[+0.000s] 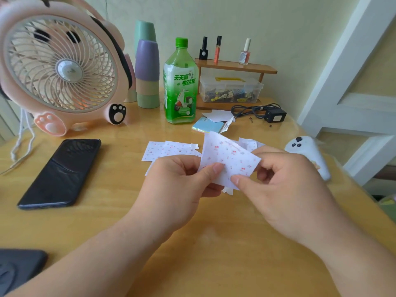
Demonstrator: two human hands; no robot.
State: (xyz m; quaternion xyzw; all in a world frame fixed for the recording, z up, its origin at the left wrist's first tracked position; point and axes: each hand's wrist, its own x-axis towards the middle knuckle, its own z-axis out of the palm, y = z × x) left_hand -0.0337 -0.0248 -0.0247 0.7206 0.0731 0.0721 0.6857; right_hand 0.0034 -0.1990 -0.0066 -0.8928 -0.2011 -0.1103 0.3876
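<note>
A small white paper sheet printed with red cherries [229, 156] is held up above the wooden table [111, 213]. My left hand [177, 183] pinches its lower left edge with the thumb on top. My right hand [287, 189] pinches its lower right edge. More sheets of the same cherry paper [167, 150] lie flat on the table just behind my hands, and another piece [248, 144] shows behind the held sheet.
A black phone [62, 172] lies at the left. A pink fan [57, 65], stacked cups [147, 67] and a green bottle [180, 86] stand at the back. A wooden rack [235, 68] carries nail polish over a clear box. A black charger [275, 115] and white controller [308, 155] lie right.
</note>
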